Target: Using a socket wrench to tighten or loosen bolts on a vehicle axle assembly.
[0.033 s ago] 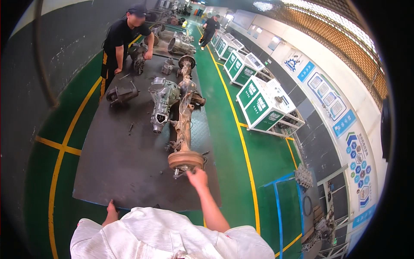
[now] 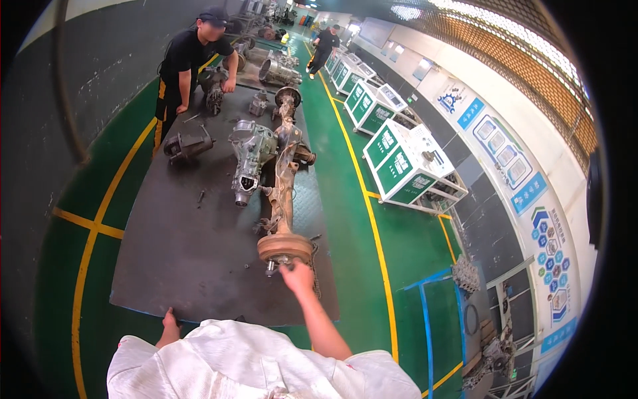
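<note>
A long rusty drive axle (image 2: 287,179) lies lengthwise on the dark tabletop (image 2: 193,259), its round brown brake drum (image 2: 284,247) at the near end. My right hand (image 2: 299,276) is at the hub, in front of the drum, with its fingers curled in. Whatever is between those fingers is too small to make out. Just left of them, a short shiny metal piece (image 2: 270,267) sticks out from the hub. At the table's near edge, my left hand (image 2: 171,320) grips the rim, its lower fingers hidden.
Beside the axle sit a grey gearbox housing (image 2: 252,149) and, further left, a dark differential housing (image 2: 189,143). A loose bolt (image 2: 201,197) lies nearby. A person in black (image 2: 193,63) leans at the far left over another part. White-and-green cabinets (image 2: 405,163) line the right side.
My right hand has shifted slightly left and nearer to me, across the hub's front. My left hand stays at the table edge. The axle and other parts keep their places.
</note>
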